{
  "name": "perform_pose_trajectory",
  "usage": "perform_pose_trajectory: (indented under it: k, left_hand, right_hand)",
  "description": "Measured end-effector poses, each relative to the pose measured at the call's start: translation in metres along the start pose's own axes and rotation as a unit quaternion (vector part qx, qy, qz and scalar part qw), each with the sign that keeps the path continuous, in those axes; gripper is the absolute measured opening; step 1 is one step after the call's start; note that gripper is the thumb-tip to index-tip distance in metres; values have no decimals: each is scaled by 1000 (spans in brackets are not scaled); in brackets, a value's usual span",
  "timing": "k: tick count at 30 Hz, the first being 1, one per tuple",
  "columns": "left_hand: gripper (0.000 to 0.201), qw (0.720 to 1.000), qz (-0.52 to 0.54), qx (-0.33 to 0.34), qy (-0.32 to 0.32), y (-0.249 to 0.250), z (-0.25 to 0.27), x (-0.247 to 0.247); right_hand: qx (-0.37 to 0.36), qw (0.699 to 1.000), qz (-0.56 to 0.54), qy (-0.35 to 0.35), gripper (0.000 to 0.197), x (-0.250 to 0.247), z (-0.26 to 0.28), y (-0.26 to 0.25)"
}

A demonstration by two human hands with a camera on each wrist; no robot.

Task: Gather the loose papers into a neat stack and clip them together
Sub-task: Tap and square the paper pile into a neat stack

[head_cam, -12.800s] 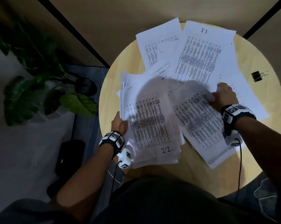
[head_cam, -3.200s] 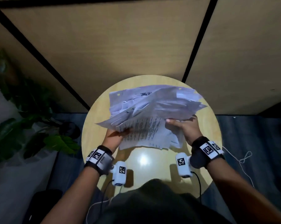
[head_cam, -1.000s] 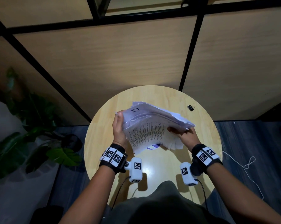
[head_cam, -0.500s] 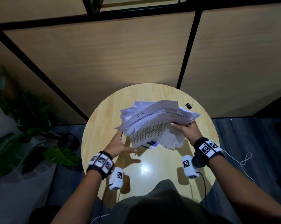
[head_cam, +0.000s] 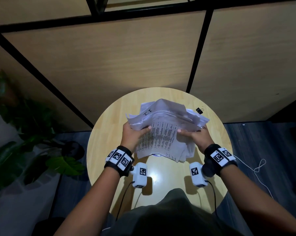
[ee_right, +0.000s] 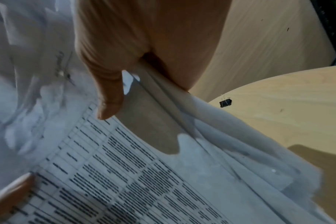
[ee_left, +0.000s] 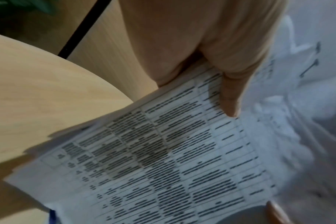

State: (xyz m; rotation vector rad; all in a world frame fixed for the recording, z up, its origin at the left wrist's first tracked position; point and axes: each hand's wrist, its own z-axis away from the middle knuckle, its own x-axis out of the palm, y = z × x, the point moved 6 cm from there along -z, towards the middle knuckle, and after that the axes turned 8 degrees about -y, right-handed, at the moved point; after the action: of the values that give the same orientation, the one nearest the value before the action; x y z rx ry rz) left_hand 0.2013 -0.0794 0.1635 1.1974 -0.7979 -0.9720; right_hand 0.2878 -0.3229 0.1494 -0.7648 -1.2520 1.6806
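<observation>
A ragged bundle of printed papers [head_cam: 162,132] is held up above the round wooden table [head_cam: 106,133], its edges uneven and fanned. My left hand [head_cam: 132,136] grips the bundle's left edge, thumb on the top sheet [ee_left: 173,159]. My right hand [head_cam: 197,136] grips the right edge, thumb lying across the top page [ee_right: 125,174]. A black binder clip [head_cam: 199,110] lies on the table beyond the papers at the right, apart from both hands; the right wrist view also shows the clip [ee_right: 225,102].
Wood wall panels with black frames [head_cam: 196,48] stand right behind the table. A leafy plant [head_cam: 24,142] sits on the floor at the left. A white cable [head_cam: 256,169] trails over the dark floor at the right.
My left hand, which had let go and dropped below the bundle half a second ago, has come back up and grips the left edge. The right hand kept its hold.
</observation>
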Motion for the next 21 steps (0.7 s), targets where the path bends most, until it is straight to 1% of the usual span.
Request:
perform_pose_trajectory:
  k: [3,6,8,11,12,14,16,19,21]
  left_hand:
    - [44,999,23,27,28,6,10,-9]
    - [56,1000,17,25,6,2,19,-7]
    - [59,1000,18,20,-5,-1,21,-4]
    - [51,1000,0,22,-6,-4,17,-4]
    - [47,1000,-8,21,-10,-6,16,-5]
    - [34,999,-20,15,-23,-9,15,-5]
    - [26,999,-29,13,-40,-11,16,-3]
    - [28,998,-24,17,-51,-12,17,0]
    - [28,999,-18,20,-47,-12,17,0]
  right_hand:
    - [-31,999,-2,-9,40,2,14,-9]
    - [-43,999,-4,-11,42,7,29,-13]
    - [-70,997,-27,7,41,12,35,-24]
    - [-98,993,-50,48,34,16,39,-44]
    - [-100,992,-38,64,36,16,38,-48]
    - [-89,992,-7,93,46,15,35,-55]
    - [-76,991,-3,109,51,16,32,-61]
    - [-74,989,-15,125,49,20,30,-70]
    - [-71,988,-6,135,41,22,30,-71]
